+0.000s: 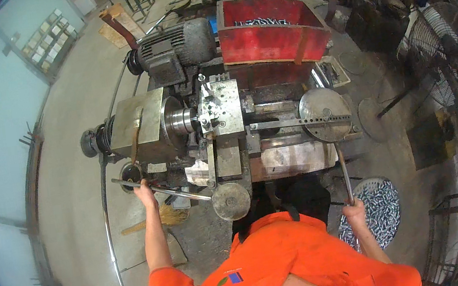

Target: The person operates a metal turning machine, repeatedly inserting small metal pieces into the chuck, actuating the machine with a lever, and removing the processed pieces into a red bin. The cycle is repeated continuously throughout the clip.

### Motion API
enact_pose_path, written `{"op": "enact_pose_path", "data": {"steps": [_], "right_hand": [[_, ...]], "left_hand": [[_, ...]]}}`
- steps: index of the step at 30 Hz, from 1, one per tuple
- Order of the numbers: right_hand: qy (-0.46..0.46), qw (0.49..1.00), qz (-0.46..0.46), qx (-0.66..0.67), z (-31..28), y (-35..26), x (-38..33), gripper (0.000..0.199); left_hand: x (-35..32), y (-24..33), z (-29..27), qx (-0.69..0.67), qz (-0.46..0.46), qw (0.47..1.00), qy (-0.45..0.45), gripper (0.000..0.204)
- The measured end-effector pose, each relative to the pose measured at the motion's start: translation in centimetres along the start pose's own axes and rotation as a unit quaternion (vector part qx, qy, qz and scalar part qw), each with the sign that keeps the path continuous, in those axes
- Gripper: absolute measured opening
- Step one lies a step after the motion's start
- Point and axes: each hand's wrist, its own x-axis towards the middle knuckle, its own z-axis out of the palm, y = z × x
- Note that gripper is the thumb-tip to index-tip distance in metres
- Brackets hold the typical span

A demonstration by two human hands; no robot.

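Observation:
My left hand (145, 194) is closed around a long metal lever (186, 193), which runs to a round disc (231, 202) at the front of a small lathe. Low on the right, my right hand (355, 214) grips a second lever (344, 169); its upper end meets a larger disc (322, 102) with a perforated bar across it. Between the levers sits the lathe's tool block (223, 108), with clamping bolts on top. A steel chuck (181, 120) stands just left of that block. Whatever lies between chuck and block is too small to make out.
Behind the lathe are a dark electric motor (190, 41) and a red bin (268, 43) holding metal parts. A round basket (371, 183) full of small shiny parts stands beside my right hand. A broom (164, 215) lies at left. A fan (440, 43) stands far right.

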Motion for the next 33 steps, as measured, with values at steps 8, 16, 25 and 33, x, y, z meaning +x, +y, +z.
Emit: {"op": "enact_pose_path", "data": {"steps": [8, 16, 25, 33], "right_hand": [[-0.002, 0.999, -0.018, -0.038, -1.2, 4.2, 2.8, 0.035], [0.122, 0.856, -0.1, -0.492, -12.9, 5.6, 18.9, 0.066], [0.284, 0.813, -0.184, -0.474, -7.0, 1.8, 20.3, 0.085], [0.113, 0.934, -0.121, -0.317, -1.4, 3.1, 10.3, 0.067]], "left_hand": [[-1.5, 3.3, 0.7, 0.096, -0.051, 0.994, -0.016, 0.029], [0.0, 1.9, -0.3, 0.092, -0.088, 0.988, -0.088, 0.036], [0.5, -1.9, -6.0, 0.03, -0.144, 0.985, -0.09, 0.043], [-2.8, -6.7, -3.3, 0.726, 0.123, 0.613, -0.286, 0.056]]}}
